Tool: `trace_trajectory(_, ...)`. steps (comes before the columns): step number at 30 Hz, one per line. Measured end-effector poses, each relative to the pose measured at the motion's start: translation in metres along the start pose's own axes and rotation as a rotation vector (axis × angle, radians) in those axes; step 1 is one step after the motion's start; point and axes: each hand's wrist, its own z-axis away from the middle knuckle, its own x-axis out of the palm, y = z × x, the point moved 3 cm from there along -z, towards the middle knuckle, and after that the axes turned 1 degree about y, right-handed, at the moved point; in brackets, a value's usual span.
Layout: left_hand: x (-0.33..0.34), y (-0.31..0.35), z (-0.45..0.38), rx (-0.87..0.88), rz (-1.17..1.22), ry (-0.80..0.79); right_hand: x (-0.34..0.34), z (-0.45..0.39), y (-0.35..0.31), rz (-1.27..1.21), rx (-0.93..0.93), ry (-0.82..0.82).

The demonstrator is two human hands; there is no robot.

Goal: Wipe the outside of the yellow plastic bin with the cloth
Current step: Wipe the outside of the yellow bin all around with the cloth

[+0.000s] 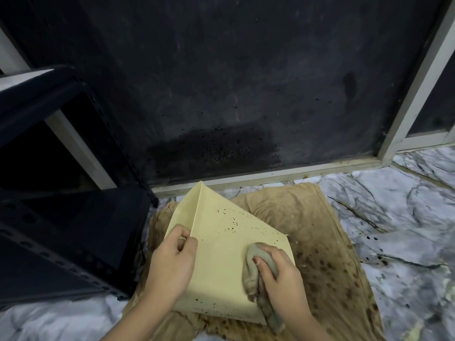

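One yellow bin (221,262); one grey cloth (256,271); one brown towel (320,242) on the floor; one black shelf rack (61,217); two hands: left hand (170,264), right hand (280,279).

Black shelf (69,217) crowds the left; marble floor (394,217) right lies open.

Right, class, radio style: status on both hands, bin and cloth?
Left hand gripping yellow bin edge. Right hand pressing cloth on its speckled side. Nothing in the way.

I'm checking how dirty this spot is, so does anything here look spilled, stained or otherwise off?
Yes. Dark specks dot the yellow bin's upturned side, beyond the cloth in the right hand. The brown sheet beneath it carries similar dark spots on its right part, and a dark speckled patch marks the black wall low down.
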Motion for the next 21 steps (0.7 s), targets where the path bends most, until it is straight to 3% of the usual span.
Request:
trace_trajectory(8, 0.005, -0.008, 0.002, 0.115, 0.024, 0.035, -0.003, 0.031, 0.026, -0.001, 0.164, 0.108)
trace_trajectory(17, 0.014, -0.007, 0.027, 0.175, 0.105, 0.135, 0.013, 0.029, -0.069, -0.035, -0.234, 0.071)
trace_trajectory(21, 0.029, -0.009, 0.039, 0.204, 0.104, 0.145, 0.009, 0.008, -0.071, -0.049, -0.245, 0.066)
